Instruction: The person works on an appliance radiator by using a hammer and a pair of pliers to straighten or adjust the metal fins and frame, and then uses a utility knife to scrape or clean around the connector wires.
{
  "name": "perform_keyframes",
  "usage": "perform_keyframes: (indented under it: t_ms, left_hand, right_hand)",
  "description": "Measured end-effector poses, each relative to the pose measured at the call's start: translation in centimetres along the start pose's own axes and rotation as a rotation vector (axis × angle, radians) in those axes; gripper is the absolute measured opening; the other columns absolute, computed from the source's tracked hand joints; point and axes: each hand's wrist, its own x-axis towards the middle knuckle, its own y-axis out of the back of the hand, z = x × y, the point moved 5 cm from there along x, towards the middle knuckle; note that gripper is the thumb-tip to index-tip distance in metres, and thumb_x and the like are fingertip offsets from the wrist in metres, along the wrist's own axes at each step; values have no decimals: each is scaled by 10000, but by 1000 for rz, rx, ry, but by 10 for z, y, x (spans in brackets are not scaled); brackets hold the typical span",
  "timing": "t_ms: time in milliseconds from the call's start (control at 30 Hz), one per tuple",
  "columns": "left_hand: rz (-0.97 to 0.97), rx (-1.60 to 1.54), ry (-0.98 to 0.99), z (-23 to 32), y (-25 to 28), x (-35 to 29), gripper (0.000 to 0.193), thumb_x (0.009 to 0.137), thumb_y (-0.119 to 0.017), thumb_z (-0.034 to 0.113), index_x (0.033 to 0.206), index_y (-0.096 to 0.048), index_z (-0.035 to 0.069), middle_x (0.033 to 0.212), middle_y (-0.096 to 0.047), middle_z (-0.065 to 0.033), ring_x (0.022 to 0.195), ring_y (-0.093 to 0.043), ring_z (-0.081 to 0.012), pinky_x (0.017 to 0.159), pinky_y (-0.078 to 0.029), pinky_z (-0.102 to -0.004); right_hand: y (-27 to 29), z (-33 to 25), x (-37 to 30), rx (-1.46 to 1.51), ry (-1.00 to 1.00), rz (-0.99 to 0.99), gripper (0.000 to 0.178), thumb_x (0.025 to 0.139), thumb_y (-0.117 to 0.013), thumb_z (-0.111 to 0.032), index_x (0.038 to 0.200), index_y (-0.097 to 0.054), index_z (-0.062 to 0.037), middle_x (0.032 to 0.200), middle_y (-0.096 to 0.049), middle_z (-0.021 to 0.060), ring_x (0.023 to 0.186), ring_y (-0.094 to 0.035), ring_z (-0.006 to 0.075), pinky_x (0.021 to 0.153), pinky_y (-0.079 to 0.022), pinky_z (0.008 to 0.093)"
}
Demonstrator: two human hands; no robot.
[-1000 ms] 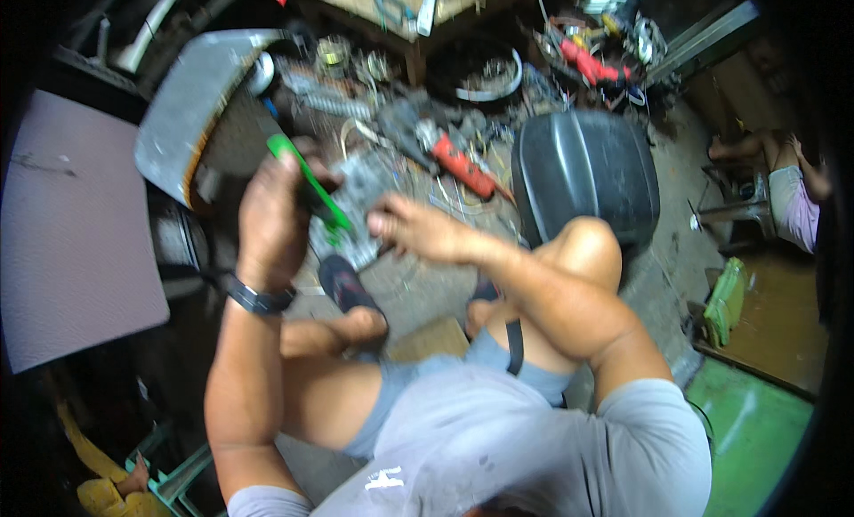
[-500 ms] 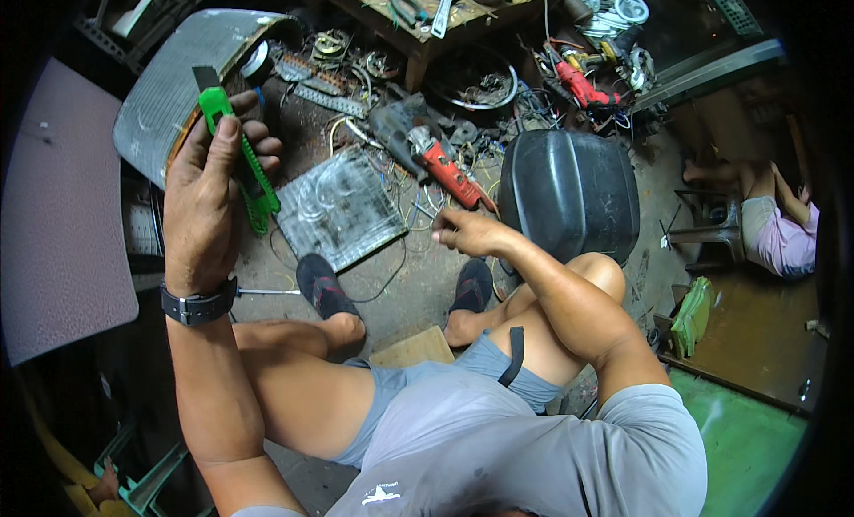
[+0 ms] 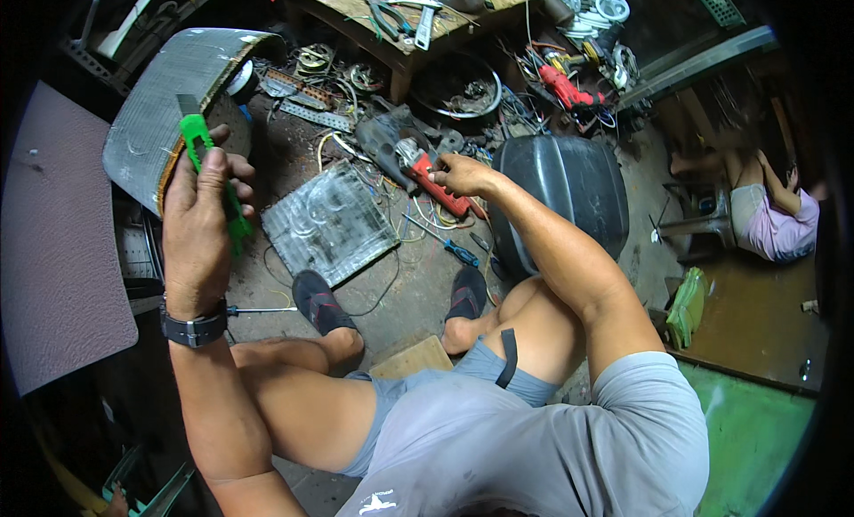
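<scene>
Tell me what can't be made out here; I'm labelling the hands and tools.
Head view:
- Green utility knife: middle hidden by left hand.
- Red power tool: top end covered by right hand.
- Bench tools: too small to identify.
- Seated person: cut off by dark rim.

A cluttered repair workshop: pliers (image 3: 384,12) and hand tools lie on a wooden workbench (image 3: 463,23), while a red power tool (image 3: 442,184), coiled wires (image 3: 411,219), a screwdriver (image 3: 454,248) and metal scrap cover the stained concrete floor (image 3: 414,294).
</scene>
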Motion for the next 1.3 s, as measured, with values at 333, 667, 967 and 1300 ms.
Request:
perform_keyframes:
  t_ms: [333,667,967,1300]
  left_hand:
    - [-140,-191,94,-1,5,5,377,1050,-557,261,1362,-472,68,1033,-637,-45,805,-564,-89,676,-477,-226]
    - [-149,-188,125,-11,2,15,366,1061,-540,266,1344,-491,40,905,-596,-64,781,-619,-135,765,-587,-324]
    - [-141,-56,169,-16,4,28,406,1078,-501,257,1433,-421,76,948,-597,-53,734,-562,-100,643,-498,-258]
    - [-254,-611,232,1,-11,18,501,1001,-565,69,1474,-408,27,1120,-532,-57,921,-519,-154,683,-462,-279]
  right_hand:
    - [126,-180,116,-461,498,907,444,897,-696,-274,1223,-522,-27,1177,-591,269,1105,-577,454,938,-476,527]
    - [161,-196,219,-653,80,762,565,887,-690,-433,1336,-562,-115,1390,-532,204,1317,-481,406,1066,-369,554]
    - [168,-188,236,-510,-1,745,453,938,-540,-331,1315,-606,-89,1386,-516,277,1312,-471,409,1057,-327,537]
    - [215,-191,213,-105,84,862,601,1006,-459,-495,1319,-528,14,1337,-548,351,1263,-529,503,1040,-389,616]
